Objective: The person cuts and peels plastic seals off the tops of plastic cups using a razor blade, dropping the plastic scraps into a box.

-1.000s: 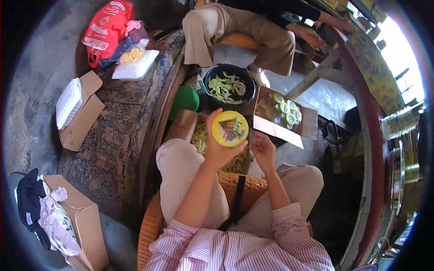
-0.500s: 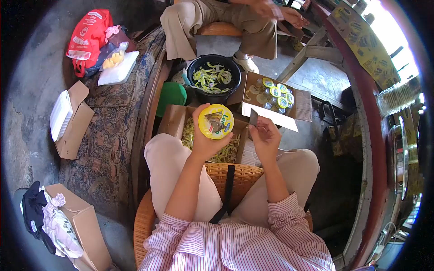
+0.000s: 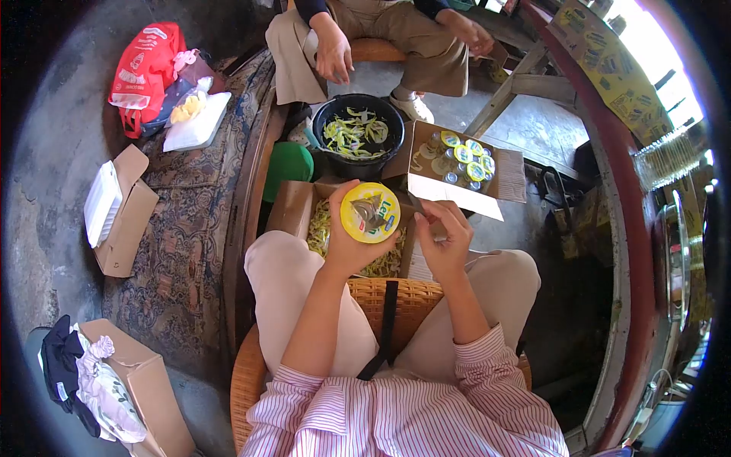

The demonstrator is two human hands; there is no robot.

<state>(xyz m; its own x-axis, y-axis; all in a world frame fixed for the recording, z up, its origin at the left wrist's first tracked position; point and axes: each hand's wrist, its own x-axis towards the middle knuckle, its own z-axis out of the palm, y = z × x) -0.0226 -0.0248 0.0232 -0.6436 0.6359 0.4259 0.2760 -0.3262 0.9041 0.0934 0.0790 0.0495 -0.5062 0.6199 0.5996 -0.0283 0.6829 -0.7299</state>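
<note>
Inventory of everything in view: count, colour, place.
Printed item: one, yellow, round, centre
Flat piece: one, dark, centre
Bucket: one, black, upper centre
Strips: many, yellowish, in bucket and nearest box
Cardboard boxes: four, brown, two ahead, two left
Round pieces: several, mostly yellow, box beside bucket
Rounded object: one, green, left of bucket
Bag: one, red, upper left
Containers: uncounted, white, left side
Cloth: uncounted, black and pale, lower left
Wicker chair: one, tan, lower centre
Patterned cover: one, brownish, left of chair
Beam: one, red, right
Co-worker: one, tan trousers, beyond bucket
Left hand: one, bare, holding printed item
Right hand: one, bare, holding flat piece
</note>
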